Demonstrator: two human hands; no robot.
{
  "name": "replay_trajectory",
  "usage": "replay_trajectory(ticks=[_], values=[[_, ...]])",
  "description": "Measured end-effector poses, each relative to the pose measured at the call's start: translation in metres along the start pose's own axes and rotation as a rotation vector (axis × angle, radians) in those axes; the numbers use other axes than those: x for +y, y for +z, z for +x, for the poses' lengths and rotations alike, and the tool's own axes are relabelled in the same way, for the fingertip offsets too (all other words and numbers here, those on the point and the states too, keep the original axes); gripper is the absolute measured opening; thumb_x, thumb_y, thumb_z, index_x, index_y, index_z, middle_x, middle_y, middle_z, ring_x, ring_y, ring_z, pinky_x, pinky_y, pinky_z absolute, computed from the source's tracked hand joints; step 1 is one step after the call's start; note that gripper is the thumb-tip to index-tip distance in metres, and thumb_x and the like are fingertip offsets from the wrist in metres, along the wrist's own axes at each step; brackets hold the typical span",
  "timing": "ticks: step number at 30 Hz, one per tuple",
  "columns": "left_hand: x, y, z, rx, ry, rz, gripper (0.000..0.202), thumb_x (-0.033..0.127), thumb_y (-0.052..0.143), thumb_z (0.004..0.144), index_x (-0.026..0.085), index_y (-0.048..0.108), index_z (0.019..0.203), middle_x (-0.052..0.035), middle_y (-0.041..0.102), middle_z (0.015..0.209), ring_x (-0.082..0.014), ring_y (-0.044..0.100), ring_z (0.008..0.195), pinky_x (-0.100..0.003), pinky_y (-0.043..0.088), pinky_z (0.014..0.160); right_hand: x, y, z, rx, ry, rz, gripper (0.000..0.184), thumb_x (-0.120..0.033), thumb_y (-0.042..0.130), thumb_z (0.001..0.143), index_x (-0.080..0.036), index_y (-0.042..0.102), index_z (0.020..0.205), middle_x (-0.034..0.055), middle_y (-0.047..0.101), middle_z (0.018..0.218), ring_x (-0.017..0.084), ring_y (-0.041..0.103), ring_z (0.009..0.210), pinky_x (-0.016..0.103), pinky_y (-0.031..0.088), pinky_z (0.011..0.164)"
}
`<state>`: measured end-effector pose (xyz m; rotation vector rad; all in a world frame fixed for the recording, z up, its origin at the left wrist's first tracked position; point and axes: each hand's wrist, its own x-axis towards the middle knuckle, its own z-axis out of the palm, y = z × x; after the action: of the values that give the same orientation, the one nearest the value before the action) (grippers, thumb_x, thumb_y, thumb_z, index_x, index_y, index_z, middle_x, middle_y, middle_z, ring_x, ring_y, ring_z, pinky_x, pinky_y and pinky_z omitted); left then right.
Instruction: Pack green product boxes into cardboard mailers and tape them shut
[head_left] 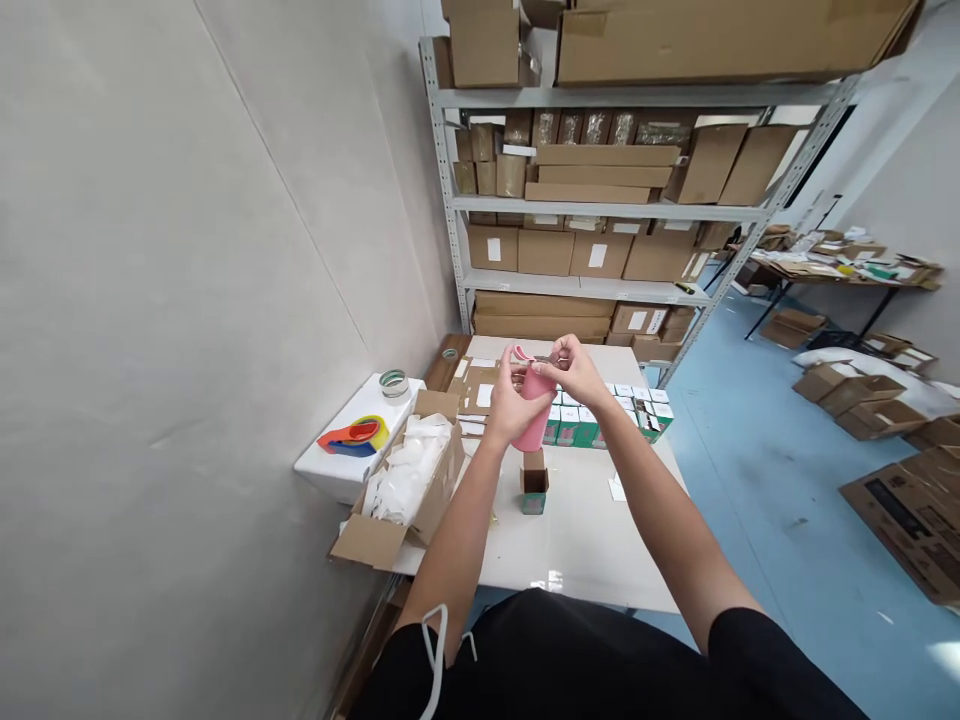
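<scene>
My left hand [511,398] is wrapped round a pink cup-shaped thing [535,412], held up above the white table [585,540]. My right hand [570,366] pinches at the cup's top rim, fingers closed on a small thin piece there that I cannot make out. Below the hands an open small green-and-brown box [534,484] stands on the table. Behind them sits a row of several closed green-and-white boxes [600,415].
An open cardboard box of white plastic bags [409,475] sits at the table's left. A tape dispenser [352,437] and tape roll [393,382] lie on a white side surface. Metal shelving [600,210] with cartons stands behind. Flattened cartons lie on the blue floor [787,500] at right.
</scene>
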<state>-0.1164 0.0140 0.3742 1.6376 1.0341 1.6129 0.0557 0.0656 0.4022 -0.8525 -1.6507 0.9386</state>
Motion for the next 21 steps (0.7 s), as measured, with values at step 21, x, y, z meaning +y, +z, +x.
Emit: replay_trajectory(ticks=[21], values=[[-0.007,-0.013,0.013,-0.155,-0.261,-0.319,0.138,0.038,0.095,0.070,0.030,0.001,0.171,-0.0075,0.074,0.117,-0.0234,0.073,0.106,-0.040,0.055,0.102,0.032,0.046,-0.104,-0.047,0.124,0.211,0.123,-0.052,0.088,0.075,-0.033,0.012,0.170,0.0117,0.062,0.140,0.029,0.064,0.124,0.050,0.050,0.110]])
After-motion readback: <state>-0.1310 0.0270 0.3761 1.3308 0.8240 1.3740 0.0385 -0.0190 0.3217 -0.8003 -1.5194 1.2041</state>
